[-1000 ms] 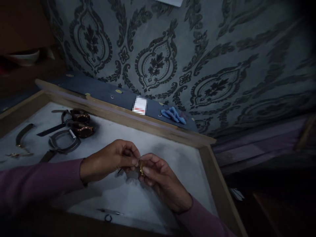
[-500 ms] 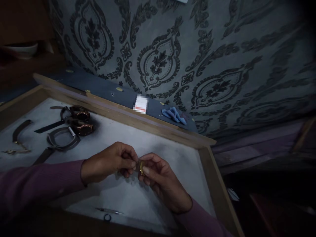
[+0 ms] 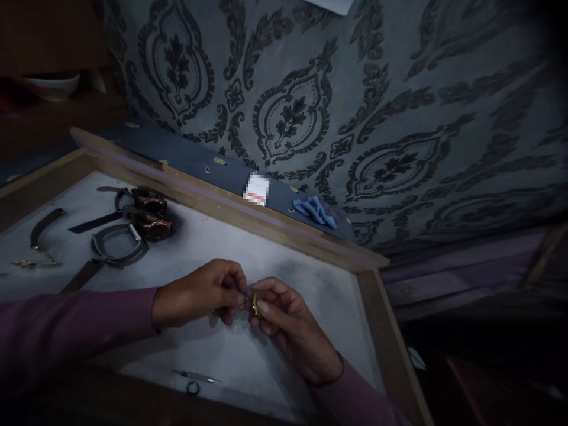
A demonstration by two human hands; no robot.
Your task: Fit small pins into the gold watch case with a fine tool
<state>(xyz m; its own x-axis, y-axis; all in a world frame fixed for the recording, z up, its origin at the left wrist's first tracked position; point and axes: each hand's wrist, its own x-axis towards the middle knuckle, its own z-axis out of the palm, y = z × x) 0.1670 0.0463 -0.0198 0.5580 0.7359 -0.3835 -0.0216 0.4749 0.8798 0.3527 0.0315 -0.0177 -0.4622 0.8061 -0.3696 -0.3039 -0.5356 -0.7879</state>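
Observation:
My right hand (image 3: 293, 325) pinches a small, round-edged gold-coloured piece (image 3: 255, 305), apparently a watch case, between thumb and fingers. Close beside it, my left hand (image 3: 208, 294) has thumb and forefinger pressed together on something tiny and thin, too small to make out. A narrow gap shows between the two sets of fingertips. Below the hands, a slim pointed metal tool (image 3: 197, 377) lies on the white surface, with a small dark ring (image 3: 193, 388) next to it.
A wooden rim (image 3: 213, 195) frames the white work surface (image 3: 248, 236). At its left lie dark straps (image 3: 118, 244), brown sunglasses-like pieces (image 3: 151, 226) and a strap with gold-coloured links (image 3: 38, 257). Behind the rim are a white packet (image 3: 256, 189) and a blue cloth (image 3: 315, 211).
My left fingertips have drawn slightly away from the gold-coloured piece, opening a small gap. My right hand keeps its pinch. The whole view has shifted slightly.

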